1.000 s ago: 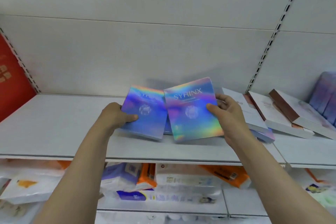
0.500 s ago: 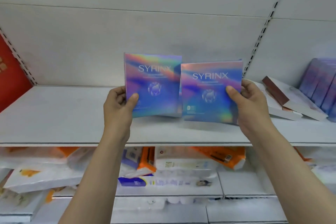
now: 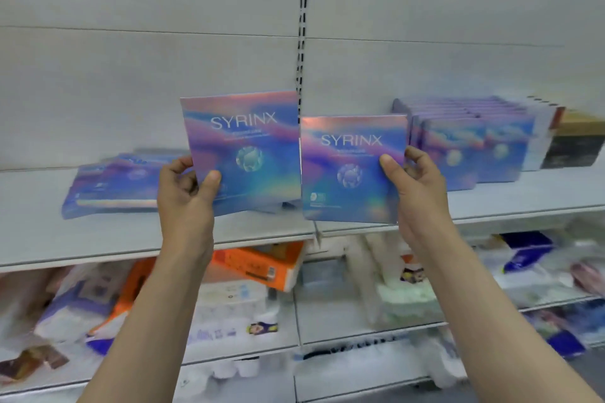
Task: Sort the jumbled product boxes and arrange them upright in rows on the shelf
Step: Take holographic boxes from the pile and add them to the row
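Left hand [image 3: 185,193] pinches one SYRINX box [image 3: 244,154] by its lower-left edge; right hand [image 3: 414,186] pinches a second box [image 3: 348,170] at 3 o'clock. Both are held clear above the shelf [image 3: 262,235]. We judge them light, stiff, probably slick; grip the side edges. Upright row [image 3: 471,144] at 2 o'clock.

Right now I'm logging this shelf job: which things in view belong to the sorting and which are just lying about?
Belongs to the job:
- left hand holding a Syrinx box
- right hand holding a second Syrinx box
- flat jumbled pile
- upright row
- shelf

Just lying about:
- orange carton on the lower shelf
- dark box at far right
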The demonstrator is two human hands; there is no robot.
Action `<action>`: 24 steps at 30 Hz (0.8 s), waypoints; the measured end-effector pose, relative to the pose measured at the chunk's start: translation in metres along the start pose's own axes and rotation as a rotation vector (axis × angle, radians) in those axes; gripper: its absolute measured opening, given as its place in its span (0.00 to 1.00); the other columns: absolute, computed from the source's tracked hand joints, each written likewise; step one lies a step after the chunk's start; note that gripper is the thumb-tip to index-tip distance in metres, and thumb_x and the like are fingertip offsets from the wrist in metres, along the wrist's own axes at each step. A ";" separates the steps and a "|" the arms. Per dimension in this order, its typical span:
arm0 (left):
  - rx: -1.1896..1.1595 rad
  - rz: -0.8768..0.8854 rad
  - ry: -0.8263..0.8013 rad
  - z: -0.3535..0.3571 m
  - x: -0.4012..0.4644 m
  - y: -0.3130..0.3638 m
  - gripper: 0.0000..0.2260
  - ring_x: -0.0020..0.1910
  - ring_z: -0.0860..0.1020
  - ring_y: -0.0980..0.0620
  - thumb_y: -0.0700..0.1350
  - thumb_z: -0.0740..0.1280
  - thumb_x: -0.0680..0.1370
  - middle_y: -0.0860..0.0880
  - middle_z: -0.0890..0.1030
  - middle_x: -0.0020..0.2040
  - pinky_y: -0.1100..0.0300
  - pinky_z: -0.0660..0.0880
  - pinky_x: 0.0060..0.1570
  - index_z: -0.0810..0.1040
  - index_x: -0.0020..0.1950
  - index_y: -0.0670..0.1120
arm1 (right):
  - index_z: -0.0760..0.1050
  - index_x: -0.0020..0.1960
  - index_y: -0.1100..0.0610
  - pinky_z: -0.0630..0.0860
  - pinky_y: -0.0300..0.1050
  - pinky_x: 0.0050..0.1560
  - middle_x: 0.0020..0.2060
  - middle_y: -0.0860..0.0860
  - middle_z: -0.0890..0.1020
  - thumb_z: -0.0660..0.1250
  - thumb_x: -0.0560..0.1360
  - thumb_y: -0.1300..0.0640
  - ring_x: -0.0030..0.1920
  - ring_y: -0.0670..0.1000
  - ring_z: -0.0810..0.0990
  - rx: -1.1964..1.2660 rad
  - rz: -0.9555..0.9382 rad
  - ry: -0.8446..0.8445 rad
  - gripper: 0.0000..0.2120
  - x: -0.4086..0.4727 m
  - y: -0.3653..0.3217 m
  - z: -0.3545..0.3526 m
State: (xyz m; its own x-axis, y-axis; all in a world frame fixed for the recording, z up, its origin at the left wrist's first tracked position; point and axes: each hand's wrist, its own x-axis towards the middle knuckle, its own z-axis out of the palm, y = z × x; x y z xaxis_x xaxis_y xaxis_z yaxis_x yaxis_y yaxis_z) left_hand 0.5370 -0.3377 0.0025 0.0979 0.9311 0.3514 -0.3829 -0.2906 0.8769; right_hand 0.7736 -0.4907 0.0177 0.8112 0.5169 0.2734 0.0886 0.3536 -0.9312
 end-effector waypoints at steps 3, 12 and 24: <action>-0.034 -0.016 -0.024 0.063 -0.039 -0.014 0.13 0.39 0.80 0.61 0.35 0.66 0.78 0.57 0.83 0.38 0.69 0.75 0.43 0.71 0.53 0.53 | 0.75 0.58 0.56 0.80 0.53 0.56 0.45 0.55 0.84 0.71 0.75 0.62 0.47 0.52 0.82 0.005 0.032 0.029 0.12 0.017 -0.013 -0.073; 0.002 -0.076 -0.081 0.172 -0.095 -0.036 0.13 0.46 0.82 0.56 0.37 0.67 0.78 0.52 0.85 0.45 0.67 0.77 0.43 0.72 0.54 0.54 | 0.73 0.56 0.51 0.77 0.35 0.41 0.41 0.46 0.81 0.71 0.76 0.60 0.41 0.43 0.82 -0.024 0.107 0.111 0.12 0.078 -0.010 -0.204; -0.052 -0.098 -0.140 0.286 -0.060 -0.083 0.13 0.44 0.82 0.58 0.35 0.68 0.77 0.53 0.84 0.44 0.68 0.76 0.40 0.72 0.53 0.52 | 0.73 0.62 0.56 0.81 0.53 0.54 0.51 0.56 0.83 0.72 0.76 0.60 0.50 0.54 0.84 -0.040 0.130 0.082 0.17 0.178 0.008 -0.254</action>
State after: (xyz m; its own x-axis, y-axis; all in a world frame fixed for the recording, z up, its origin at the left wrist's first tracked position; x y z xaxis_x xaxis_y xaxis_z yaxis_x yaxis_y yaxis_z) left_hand 0.8256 -0.4326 0.0029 0.2628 0.9134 0.3108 -0.4117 -0.1851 0.8923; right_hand 1.0660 -0.5941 -0.0020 0.8616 0.4903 0.1311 0.0014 0.2561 -0.9667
